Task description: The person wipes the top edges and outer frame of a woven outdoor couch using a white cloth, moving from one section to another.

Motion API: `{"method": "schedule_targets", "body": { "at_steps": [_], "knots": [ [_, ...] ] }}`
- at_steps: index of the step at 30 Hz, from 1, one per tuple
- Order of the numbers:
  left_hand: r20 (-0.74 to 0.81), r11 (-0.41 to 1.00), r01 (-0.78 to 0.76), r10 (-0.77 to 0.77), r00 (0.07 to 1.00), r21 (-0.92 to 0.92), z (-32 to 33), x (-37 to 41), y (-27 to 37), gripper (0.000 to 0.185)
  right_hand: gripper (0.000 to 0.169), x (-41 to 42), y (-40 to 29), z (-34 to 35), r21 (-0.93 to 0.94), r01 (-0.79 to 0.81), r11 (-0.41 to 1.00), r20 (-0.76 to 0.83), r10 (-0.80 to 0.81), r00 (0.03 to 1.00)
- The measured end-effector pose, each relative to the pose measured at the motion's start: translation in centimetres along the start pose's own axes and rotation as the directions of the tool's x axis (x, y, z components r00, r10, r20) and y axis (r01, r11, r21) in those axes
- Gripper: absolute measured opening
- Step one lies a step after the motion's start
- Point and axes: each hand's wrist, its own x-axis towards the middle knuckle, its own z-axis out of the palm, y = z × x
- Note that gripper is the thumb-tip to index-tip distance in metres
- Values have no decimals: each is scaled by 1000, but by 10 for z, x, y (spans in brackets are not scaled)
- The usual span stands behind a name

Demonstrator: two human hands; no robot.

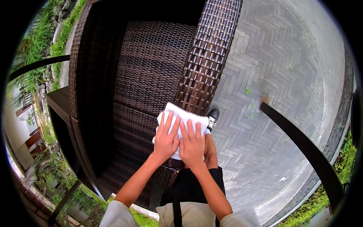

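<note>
Both hands lie side by side, palms down, on a folded white cloth (pixel 181 112). My left hand (pixel 166 139) presses on the cloth's left part, fingers stretched forward and slightly spread. My right hand (pixel 192 144) rests flat on its right part, thumb near the left hand. The cloth lies over the near part of the front edge of a dark brown woven wicker seat (pixel 156 65). From the cloth, the broad woven edge band (pixel 210 56) runs away from me. What the palms cover on the cloth is hidden.
A dark wicker side panel (pixel 74 71) stands at the left. Herringbone paving (pixel 255 71) lies to the right, with my shoe (pixel 213 116) beside the seat. A dark curved post (pixel 303 147) rises from the paving at right. Green plants (pixel 39 45) grow beyond the furniture.
</note>
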Motion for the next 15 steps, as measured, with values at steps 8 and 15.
{"method": "schedule_targets", "body": {
  "at_steps": [8, 15],
  "knots": [
    [-212, 993, -90, 103, 972, 71, -1, 251, 31, 58, 55, 237, 65, -71, -14, 152, 988, -273, -150, 950],
    [-399, 989, -76, 121, 909, 125, 15, 403, 42, 50, 47, 384, 121, -111, -109, 291, 951, -368, -310, 877]
  ]
}}
